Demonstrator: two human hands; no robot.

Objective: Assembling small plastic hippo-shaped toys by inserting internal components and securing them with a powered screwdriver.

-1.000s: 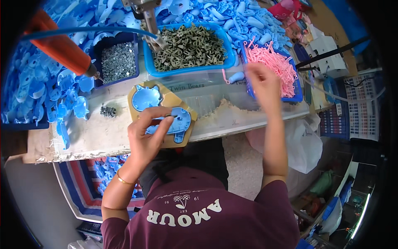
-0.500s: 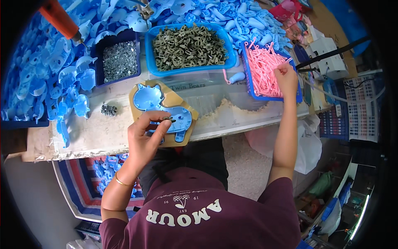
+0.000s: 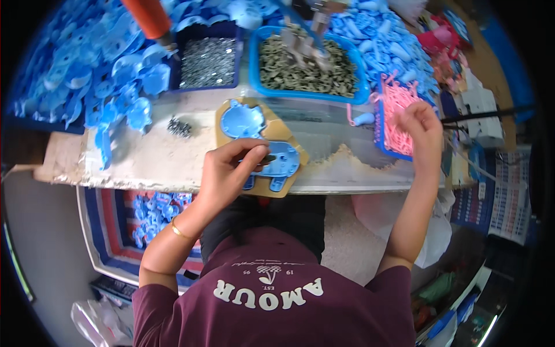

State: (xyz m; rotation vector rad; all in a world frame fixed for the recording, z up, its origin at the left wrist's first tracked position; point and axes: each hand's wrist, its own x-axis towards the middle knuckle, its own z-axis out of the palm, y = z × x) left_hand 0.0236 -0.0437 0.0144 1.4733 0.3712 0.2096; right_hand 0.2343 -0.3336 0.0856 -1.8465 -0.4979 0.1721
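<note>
My left hand [image 3: 234, 170] pinches a small dark olive plastic part [image 3: 267, 158] between thumb and fingertips. It hovers over a light-blue toy shell half [image 3: 283, 159], which lies hollow side up in a tan fixture [image 3: 296, 136]; a rounded blue shell piece [image 3: 241, 121] sits in the same fixture. The hand hides part of both. Over the blue basket [image 3: 380, 136] of thin pink plastic strips [image 3: 399, 92], my right hand [image 3: 423, 124] has its fingers curled together, slightly blurred. Whatever they hold cannot be made out.
Behind the fixture stand a blue tray [image 3: 254, 72] of olive parts and a dark-blue bin [image 3: 236, 63] of screws. An orange-handled screwdriver [image 3: 147, 20] hangs at the upper left. Blue shells [image 3: 75, 72] heap up leftward. Some screws [image 3: 179, 126] lie loose on the table.
The view has shifted, so the bench sits further right and higher in the picture. My right hand has come back slightly from the pink strips. My left hand keeps its pinch on the olive part.
</note>
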